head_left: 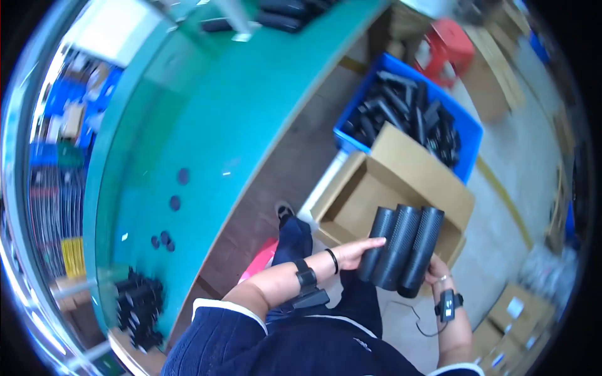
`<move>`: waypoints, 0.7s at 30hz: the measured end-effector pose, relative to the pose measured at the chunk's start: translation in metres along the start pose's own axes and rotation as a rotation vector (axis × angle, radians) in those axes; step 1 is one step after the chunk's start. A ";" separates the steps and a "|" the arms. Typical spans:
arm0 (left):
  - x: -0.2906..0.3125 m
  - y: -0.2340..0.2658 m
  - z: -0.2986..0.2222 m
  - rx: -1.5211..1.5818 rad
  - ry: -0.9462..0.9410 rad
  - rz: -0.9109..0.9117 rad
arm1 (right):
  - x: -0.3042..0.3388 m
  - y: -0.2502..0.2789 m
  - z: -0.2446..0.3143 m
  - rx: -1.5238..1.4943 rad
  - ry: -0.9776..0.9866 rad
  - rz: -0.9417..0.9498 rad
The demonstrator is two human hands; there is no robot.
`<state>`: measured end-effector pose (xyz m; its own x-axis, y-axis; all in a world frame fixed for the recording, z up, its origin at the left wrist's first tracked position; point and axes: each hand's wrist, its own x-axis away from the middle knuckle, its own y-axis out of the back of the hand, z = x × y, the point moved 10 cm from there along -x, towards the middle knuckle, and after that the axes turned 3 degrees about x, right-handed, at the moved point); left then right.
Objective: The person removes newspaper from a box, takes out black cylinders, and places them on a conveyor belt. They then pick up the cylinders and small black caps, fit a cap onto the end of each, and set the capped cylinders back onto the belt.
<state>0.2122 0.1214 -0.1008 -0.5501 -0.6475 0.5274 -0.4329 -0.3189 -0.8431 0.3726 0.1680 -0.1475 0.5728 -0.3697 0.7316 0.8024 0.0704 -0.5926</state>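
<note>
Three black cylinders (pixel 399 247) with a dotted, mesh-like surface are squeezed side by side between my two hands. My left hand (pixel 359 252) presses on the left cylinder, thumb on top. On the other side my right hand (pixel 437 271) closes on the right cylinder, most of its fingers hidden beneath. The row is held over the near edge of an open cardboard box (pixel 342 210), whose visible inside is bare cardboard; the cylinders cover part of it.
Beyond the box a blue crate (pixel 469 135) holds many black cylinders (pixel 401 106). A red stool (pixel 448 50) is farther back. At left runs a green table (pixel 207 125) with several dark discs (pixel 175 202) and a cluster of black parts (pixel 139 307). Cartons (pixel 517 313) stand at lower right.
</note>
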 end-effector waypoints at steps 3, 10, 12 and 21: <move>0.097 -0.049 -0.030 0.161 -0.078 0.093 | 0.030 -0.111 0.023 0.130 -0.060 0.138; 0.301 -0.084 -0.176 0.205 -0.458 0.148 | -0.023 -0.370 0.060 0.364 -0.165 0.266; 0.348 -0.045 -0.219 0.165 -0.657 0.024 | -0.060 -0.452 0.047 0.409 -0.163 0.408; 0.431 0.067 -0.308 0.181 -0.921 -0.058 | -0.195 -0.612 0.010 0.820 -0.298 0.698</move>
<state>-0.2740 0.0339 0.1020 0.2839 -0.8950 0.3442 -0.2816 -0.4210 -0.8622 -0.2287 0.2059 0.0760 0.8700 0.2185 0.4420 0.0939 0.8066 -0.5836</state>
